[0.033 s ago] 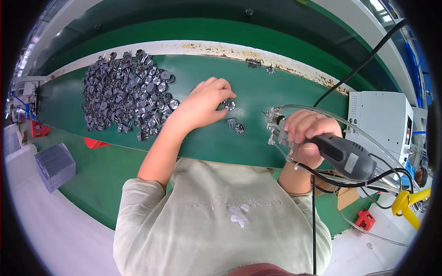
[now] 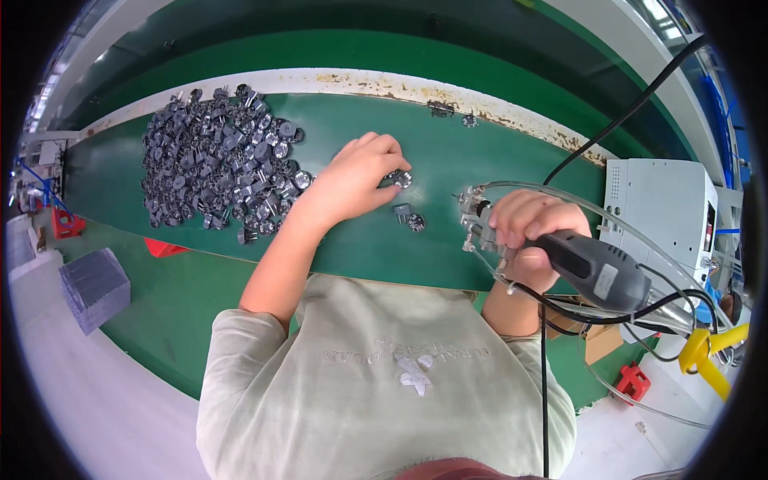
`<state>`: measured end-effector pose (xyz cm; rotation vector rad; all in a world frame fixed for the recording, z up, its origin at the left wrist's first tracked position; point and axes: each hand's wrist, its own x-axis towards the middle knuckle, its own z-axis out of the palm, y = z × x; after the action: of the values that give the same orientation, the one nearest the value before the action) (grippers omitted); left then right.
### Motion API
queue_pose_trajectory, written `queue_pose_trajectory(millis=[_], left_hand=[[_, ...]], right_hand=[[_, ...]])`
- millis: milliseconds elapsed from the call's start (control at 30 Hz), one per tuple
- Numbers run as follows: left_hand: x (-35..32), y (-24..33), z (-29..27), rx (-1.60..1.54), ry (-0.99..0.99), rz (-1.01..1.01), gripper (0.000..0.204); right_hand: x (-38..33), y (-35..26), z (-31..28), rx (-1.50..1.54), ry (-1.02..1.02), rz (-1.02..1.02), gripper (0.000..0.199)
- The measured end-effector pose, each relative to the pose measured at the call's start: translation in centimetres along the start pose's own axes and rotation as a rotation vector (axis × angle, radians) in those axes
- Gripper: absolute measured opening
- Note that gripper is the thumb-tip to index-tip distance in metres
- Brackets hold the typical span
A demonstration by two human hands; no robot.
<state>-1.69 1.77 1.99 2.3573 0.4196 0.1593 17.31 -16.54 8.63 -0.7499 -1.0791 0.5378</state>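
Observation:
My left hand rests over the green bench with its fingers curled and the thumb and fingertips pinching a small dark part with a shiny round face. A second small dark part, made up of a grey block and a shiny disc, lies on the bench just nearer to me. My right hand is wrapped around a dark grey electric screwdriver. Its metal nose points left toward the left hand, some way short of the pinched part. A clear hose and a black cable run from it.
A big heap of similar dark parts covers the bench's left side. At the right stands a white machine box. A worn white ledge borders the bench's far side; one part lies near it. Yellow straps hang at lower right.
The right hand and screwdriver have shifted slightly left. The part in the left fingers has moved a little to the right and up. The heap and the loose part stay put.

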Motion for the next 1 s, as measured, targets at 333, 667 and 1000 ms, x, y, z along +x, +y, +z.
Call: queue_pose_trajectory(millis=[333,667,1000], left_hand=[[0.8,1.3,2.5,0.170,0.247,0.112,0.034],[0.5,-0.1,3.7,-0.002,0.212,0.130,0.032],[0.5,-1.3,4.2,-0.040,0.199,0.194,0.031]], right_hand=[[0.7,0.6,0.7,-0.064,0.012,0.026,0.034],[0.8,1.3,0.6,-0.035,-0.050,0.022,0.032],[0.9,1.7,1.0,-0.052,-0.066,0.047,0.031]])
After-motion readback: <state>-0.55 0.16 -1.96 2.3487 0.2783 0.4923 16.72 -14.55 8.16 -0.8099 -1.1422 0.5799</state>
